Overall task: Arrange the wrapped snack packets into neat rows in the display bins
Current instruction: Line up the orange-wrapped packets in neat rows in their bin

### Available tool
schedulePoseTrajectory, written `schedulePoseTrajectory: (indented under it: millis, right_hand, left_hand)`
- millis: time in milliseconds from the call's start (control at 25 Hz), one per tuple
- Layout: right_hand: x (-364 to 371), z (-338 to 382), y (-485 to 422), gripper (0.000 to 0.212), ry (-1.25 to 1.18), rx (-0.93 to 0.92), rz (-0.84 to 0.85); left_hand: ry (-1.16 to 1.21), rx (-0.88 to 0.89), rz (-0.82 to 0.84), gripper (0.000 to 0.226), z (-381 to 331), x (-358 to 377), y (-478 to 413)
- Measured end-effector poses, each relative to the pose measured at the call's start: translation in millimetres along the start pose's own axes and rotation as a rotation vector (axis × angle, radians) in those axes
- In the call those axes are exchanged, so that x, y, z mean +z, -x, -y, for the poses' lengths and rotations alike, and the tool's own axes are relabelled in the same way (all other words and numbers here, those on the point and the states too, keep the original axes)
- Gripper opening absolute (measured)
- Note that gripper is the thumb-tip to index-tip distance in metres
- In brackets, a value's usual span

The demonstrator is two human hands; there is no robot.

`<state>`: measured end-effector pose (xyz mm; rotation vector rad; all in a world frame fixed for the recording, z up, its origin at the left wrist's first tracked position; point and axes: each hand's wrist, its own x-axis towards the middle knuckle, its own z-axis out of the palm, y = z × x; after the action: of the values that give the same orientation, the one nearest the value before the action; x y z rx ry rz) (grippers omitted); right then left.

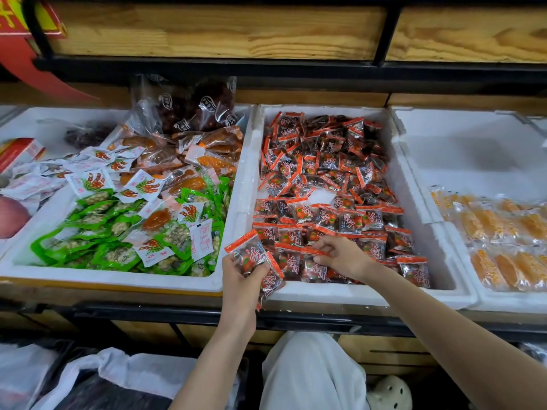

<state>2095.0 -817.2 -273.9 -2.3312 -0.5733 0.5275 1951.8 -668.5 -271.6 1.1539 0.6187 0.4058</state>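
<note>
The middle white foam bin (420,208) holds many red-edged clear snack packets (322,161), loose at the back and lined up in rows (325,220) at the front. My left hand (241,278) grips a small stack of these packets (254,258) over the bin's front left corner. My right hand (340,255) reaches into the front rows and pinches the red edge of one packet (318,251) lying there.
The left foam bin (118,281) is full of mixed green, white and orange packets (124,238). The right bin (461,161) holds yellow-orange packets (503,232) at its front. A wooden shelf (236,31) runs overhead. White bags (118,377) lie on the floor below.
</note>
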Motion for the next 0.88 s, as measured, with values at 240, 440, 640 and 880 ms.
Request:
schedulePoseTrajectory:
  millis: [240, 440, 640, 880]
  right_hand:
    - [5, 3, 0, 0.016, 0.035, -0.038, -0.084]
    - [1, 12, 14, 0.034, 0.285, -0.217, -0.226]
    - [0, 41, 51, 0.025, -0.493, -0.170, 0.015]
    - [-19, 16, 66, 0.011, -0.691, -0.010, -0.068]
  left_hand:
    - [-0.008, -0.003, 0.012, 0.032, -5, -1, 3]
    - [-0.048, -0.005, 0.073, 0.028, -3, -1, 4]
    - [-0.252, -0.067, 0.426, 0.034, -6, 9, 9]
    - [-0.282, -0.121, 0.420, 0.039, -4, 20, 15]
